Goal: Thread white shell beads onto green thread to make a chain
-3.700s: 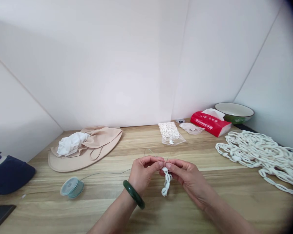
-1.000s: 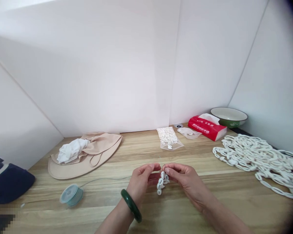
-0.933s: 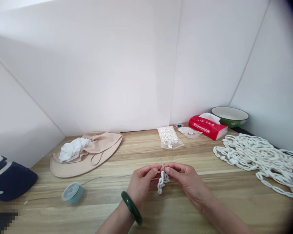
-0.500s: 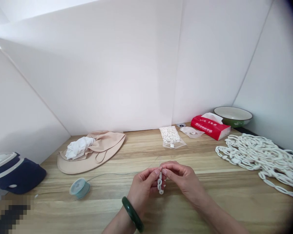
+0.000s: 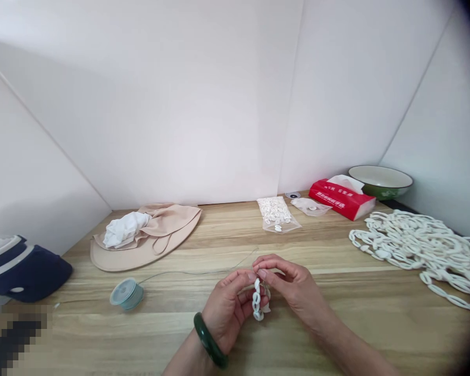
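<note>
In the head view, a bracelet of white cowrie-like shells (image 5: 257, 303) hangs as a loop between my two hands above the table. My left hand (image 5: 232, 298), with a green bangle (image 5: 210, 340) on its wrist, is closed, its thumb and forefinger pinching the bracelet's top end. My right hand (image 5: 293, 282) pinches at the same spot, fingertips touching those of the left. A thin thread (image 5: 188, 272) runs from the spool (image 5: 127, 294) on the left to my fingers. What exactly lies between the fingertips is too small to make out.
Behind my hands lie a bag of white shells (image 5: 274, 211), a smaller clear bag (image 5: 311, 207) and a red tissue pack (image 5: 341, 199). At right are a heap of white shell strands (image 5: 426, 250) and a bowl (image 5: 382, 183). A beige hat (image 5: 172, 235) and navy cap (image 5: 43, 271) are left.
The shell bracelet has swung into a more open loop, its far side now showing past the left fingers. Both hands keep pinching at its top. The camera view has shifted slightly.
</note>
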Motion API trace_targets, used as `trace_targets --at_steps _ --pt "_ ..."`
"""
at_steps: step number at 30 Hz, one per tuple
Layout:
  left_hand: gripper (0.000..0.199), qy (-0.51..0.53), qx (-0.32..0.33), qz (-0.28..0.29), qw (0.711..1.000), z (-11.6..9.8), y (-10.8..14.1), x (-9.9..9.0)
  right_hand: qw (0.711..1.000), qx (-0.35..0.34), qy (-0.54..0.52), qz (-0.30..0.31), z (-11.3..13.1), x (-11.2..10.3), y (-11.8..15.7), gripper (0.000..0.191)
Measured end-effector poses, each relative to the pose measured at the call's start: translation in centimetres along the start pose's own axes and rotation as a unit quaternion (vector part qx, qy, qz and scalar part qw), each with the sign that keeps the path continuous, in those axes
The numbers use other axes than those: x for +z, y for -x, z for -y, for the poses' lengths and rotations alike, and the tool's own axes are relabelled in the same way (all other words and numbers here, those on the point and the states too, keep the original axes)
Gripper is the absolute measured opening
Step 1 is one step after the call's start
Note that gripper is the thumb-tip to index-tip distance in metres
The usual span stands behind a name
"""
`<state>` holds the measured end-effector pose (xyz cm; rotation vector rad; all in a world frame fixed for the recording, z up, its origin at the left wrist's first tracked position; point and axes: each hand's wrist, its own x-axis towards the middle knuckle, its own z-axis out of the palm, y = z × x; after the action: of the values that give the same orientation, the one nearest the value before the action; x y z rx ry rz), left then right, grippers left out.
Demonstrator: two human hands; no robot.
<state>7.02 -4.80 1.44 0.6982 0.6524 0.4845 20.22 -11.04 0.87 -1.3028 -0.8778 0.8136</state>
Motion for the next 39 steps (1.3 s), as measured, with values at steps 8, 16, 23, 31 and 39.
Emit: trace_targets --at_steps 8,16,23,31,39 --pt "0.016 -0.082 0.074 -0.064 0.992 -1.2 0.4 -0.5 0.998 0.040 0.033 -0.026 0.1 -0.9 -0.3 0.024" --pt "0.015 -0.170 0.134 -0.116 0.969 -2.0 1.0 -0.2 0.997 0.048 0.054 -0.016 -0.5 -0.7 -0.5 0.025" --pt "0.013 -0.238 0.157 -0.158 0.945 -2.4 1.1 -0.4 0.996 0.049 0.073 0.012 -1.0 -0.9 -0.5 0.025" --pt "0.015 -0.228 0.112 -0.130 0.958 -1.6 0.6 -0.6 0.990 -0.053 0.125 0.047 -0.1 -0.8 0.0 0.012" --pt "0.018 -0.249 0.083 -0.089 0.961 -0.9 0.7 0.1 0.948 -0.184 0.223 0.136 0.8 -0.8 0.6 0.012"
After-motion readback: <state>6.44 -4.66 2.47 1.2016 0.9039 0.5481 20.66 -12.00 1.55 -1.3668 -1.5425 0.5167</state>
